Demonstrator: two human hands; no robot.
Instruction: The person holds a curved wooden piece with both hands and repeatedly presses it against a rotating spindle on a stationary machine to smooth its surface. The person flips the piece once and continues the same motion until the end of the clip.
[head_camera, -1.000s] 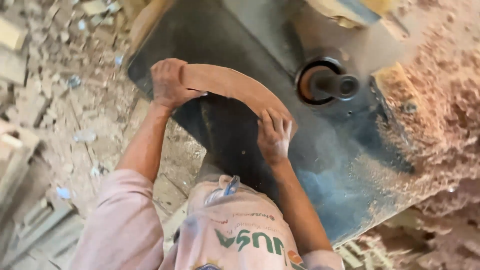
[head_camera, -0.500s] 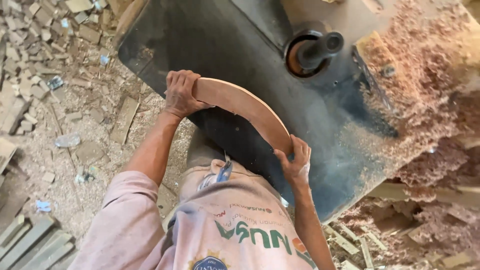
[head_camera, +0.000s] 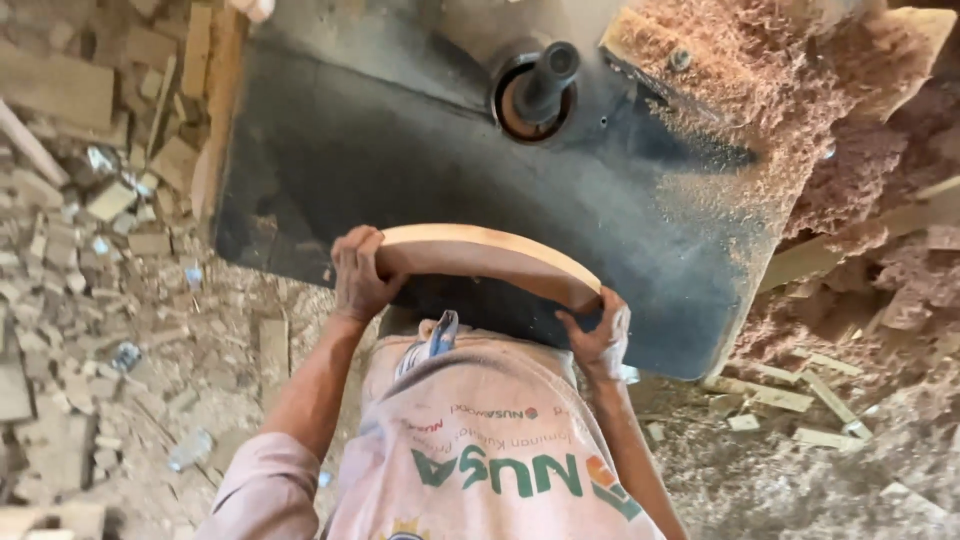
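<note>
The left hand has its grip wrapped around one end of a curved wooden piece; the right hand pinches the other end at about 4 o'clock from it. The arched piece lies over the near edge of the dark machine table. At 12 o'clock a spindle rises; sawdust heaps at 2 o'clock, wood scraps at 9.

Curved piece smooth wood; table probably matt metal.
</note>
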